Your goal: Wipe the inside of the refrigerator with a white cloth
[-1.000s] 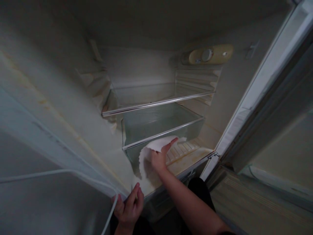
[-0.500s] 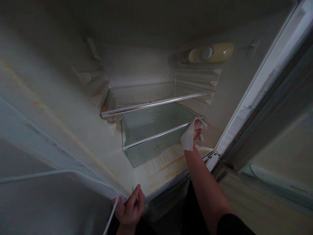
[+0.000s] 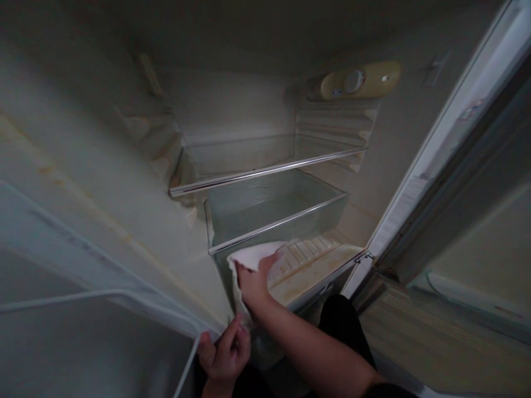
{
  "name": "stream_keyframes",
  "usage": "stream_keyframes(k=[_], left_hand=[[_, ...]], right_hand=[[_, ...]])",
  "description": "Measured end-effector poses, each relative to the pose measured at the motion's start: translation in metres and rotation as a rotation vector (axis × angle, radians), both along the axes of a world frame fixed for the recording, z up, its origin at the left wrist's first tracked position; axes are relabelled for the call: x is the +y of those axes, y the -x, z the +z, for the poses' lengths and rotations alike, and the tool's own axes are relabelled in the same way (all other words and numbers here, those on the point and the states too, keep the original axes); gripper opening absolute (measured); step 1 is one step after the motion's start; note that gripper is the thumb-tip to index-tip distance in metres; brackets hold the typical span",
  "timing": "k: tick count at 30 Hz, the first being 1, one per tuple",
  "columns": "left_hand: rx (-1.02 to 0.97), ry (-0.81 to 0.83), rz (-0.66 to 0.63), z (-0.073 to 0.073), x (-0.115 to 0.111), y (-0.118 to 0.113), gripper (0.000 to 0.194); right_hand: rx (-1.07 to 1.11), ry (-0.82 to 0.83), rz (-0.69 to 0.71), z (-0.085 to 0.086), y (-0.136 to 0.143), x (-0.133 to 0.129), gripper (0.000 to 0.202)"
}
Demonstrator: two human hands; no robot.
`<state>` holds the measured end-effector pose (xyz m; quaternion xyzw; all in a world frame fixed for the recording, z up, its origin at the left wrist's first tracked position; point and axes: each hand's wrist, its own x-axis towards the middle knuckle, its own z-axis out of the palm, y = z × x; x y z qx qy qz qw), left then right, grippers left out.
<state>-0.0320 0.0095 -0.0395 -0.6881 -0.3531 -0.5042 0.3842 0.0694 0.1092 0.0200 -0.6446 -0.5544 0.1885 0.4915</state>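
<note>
An open fridge fills the view. My right hand (image 3: 253,282) presses a white paper towel (image 3: 251,255) against the stained fridge floor (image 3: 309,268), at its left front, just below the clear drawer (image 3: 274,213). My left hand (image 3: 224,354) grips the lower corner of the open fridge door (image 3: 95,309) at the bottom of the view. A glass shelf (image 3: 265,168) sits above the drawer.
A yellowed thermostat housing (image 3: 357,82) is mounted on the right inner wall, with ribbed shelf rails (image 3: 336,124) below it. The left inner wall (image 3: 83,155) shows brownish streaks. The fridge's right frame (image 3: 427,177) borders a wooden floor (image 3: 435,342).
My right hand carried the towel from the drawer's right front corner back down and left to the floor's left front. The left hand stayed on the door corner.
</note>
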Motion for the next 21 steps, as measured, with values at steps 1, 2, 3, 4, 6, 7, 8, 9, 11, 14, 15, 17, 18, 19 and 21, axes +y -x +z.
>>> stream_keyframes(k=[1,2,3,4,6,7,8,9,11,14,15,17,18,19,21], left_hand=[[0.007,-0.007,-0.001,0.005,0.001,-0.001,0.044],[-0.002,-0.007,-0.012,0.009,0.001,-0.002,0.044],[-0.014,-0.012,-0.027,0.012,0.001,-0.003,0.042],[-0.023,-0.020,-0.037,0.014,0.001,-0.003,0.040],[-0.016,-0.032,-0.035,0.014,0.001,-0.002,0.036],[0.003,-0.039,-0.029,0.012,0.001,-0.001,0.034],[0.024,-0.042,-0.020,0.011,0.001,0.001,0.032],[0.042,-0.040,-0.015,0.010,0.001,0.002,0.030],[0.072,-0.039,-0.021,0.009,0.002,0.005,0.028],[0.136,-0.050,-0.013,0.012,0.002,0.007,0.027],[0.159,-0.058,-0.009,0.013,0.002,0.008,0.027],[0.167,-0.053,0.004,0.016,0.002,0.007,0.027],[0.154,-0.046,0.009,0.017,0.002,0.007,0.027],[0.140,-0.039,0.010,0.018,0.002,0.007,0.027],[0.135,-0.046,0.005,0.018,0.003,0.008,0.027]], right_hand=[[-0.049,0.030,0.011,-0.001,0.002,-0.012,0.111],[-0.124,0.054,0.049,-0.001,0.002,-0.024,0.113],[-0.224,0.065,0.117,-0.001,0.000,-0.035,0.109],[-0.334,0.059,0.203,0.000,-0.005,-0.046,0.100],[-0.502,0.026,0.348,0.003,-0.019,-0.065,0.083],[-0.554,0.002,0.415,0.005,-0.028,-0.073,0.073],[-0.588,-0.018,0.474,0.006,-0.039,-0.080,0.063],[-0.607,-0.025,0.517,0.007,-0.050,-0.086,0.054],[-0.623,-0.007,0.542,0.008,-0.077,-0.091,0.051],[-0.634,0.040,0.422,0.006,-0.121,-0.084,0.062],[-0.641,0.057,0.363,0.005,-0.138,-0.079,0.067],[-0.676,0.093,0.244,0.002,-0.173,-0.067,0.071],[-0.701,0.111,0.186,0.000,-0.192,-0.061,0.069],[-0.726,0.122,0.122,-0.003,-0.212,-0.055,0.065],[-0.769,0.117,-0.001,-0.010,-0.250,-0.045,0.059]])
